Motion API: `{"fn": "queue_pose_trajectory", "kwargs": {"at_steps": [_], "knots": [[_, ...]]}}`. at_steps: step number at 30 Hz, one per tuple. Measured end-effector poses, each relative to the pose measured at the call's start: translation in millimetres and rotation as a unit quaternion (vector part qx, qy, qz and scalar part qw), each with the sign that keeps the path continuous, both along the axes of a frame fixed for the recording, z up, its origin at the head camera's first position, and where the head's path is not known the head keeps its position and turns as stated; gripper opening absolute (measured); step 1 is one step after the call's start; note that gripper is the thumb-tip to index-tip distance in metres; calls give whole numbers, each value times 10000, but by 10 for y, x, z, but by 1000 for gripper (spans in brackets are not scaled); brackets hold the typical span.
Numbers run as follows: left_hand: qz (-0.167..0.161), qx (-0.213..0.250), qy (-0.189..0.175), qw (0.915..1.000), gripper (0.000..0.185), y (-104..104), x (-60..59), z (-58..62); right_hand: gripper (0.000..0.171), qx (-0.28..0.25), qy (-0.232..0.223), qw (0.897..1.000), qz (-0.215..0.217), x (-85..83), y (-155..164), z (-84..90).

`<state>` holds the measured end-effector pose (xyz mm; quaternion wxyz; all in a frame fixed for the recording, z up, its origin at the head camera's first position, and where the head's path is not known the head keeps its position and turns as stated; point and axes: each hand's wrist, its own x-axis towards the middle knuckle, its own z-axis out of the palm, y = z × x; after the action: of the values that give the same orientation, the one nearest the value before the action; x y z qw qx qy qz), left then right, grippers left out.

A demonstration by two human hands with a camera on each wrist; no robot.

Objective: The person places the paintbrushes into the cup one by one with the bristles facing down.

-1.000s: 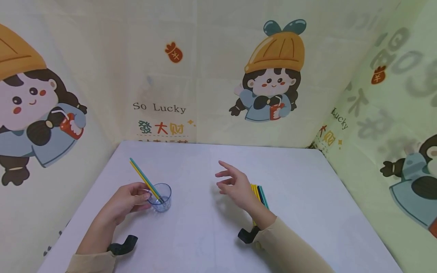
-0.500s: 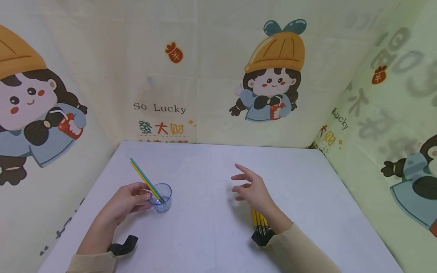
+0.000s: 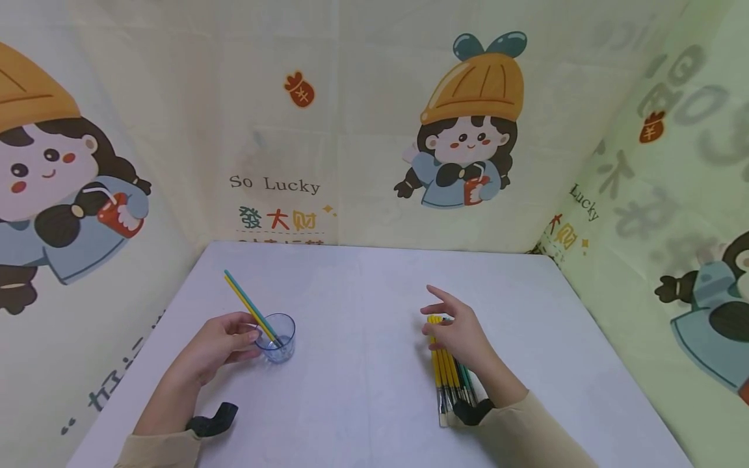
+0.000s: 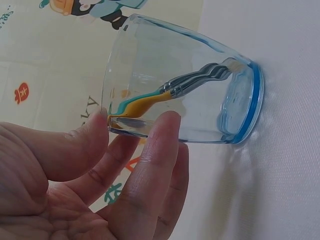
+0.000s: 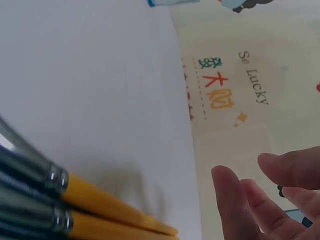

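Observation:
My left hand holds a clear blue-tinted glass upright on the table, thumb at the rim and fingertips along its side in the left wrist view. A yellow paintbrush and a teal paintbrush lean inside, ferrules and bristles down in the glass. My right hand hovers over a row of paintbrushes with yellow, teal and dark handles, bristles pointing towards me. Its fingers are loosely bent with nothing between them. In the right wrist view, yellow-handled brushes lie below the hand.
A white-covered table spreads beneath both hands. Printed cloth walls stand behind it and on both sides. Black wrist mounts stick out below the hands.
My right hand has moved right and slightly towards me, from left of the brushes to over them, uncovering more handles and bristles. The left hand and glass have stayed put.

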<state>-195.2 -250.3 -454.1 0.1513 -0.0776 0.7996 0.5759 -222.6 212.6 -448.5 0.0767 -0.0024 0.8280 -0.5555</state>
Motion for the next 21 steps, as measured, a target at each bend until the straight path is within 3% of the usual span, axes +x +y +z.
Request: {"fn": "queue_pose_trajectory", "kwargs": {"at_steps": [14,21], "knots": [[-37,43,-23,10000,47,-14,-21,-16,82,546,-46,9982,-244,80,363,31],[-65,25,-18,10000,48,-12,-13,-15,83,1120,-272,9922,-470,146,466,-22]]}}
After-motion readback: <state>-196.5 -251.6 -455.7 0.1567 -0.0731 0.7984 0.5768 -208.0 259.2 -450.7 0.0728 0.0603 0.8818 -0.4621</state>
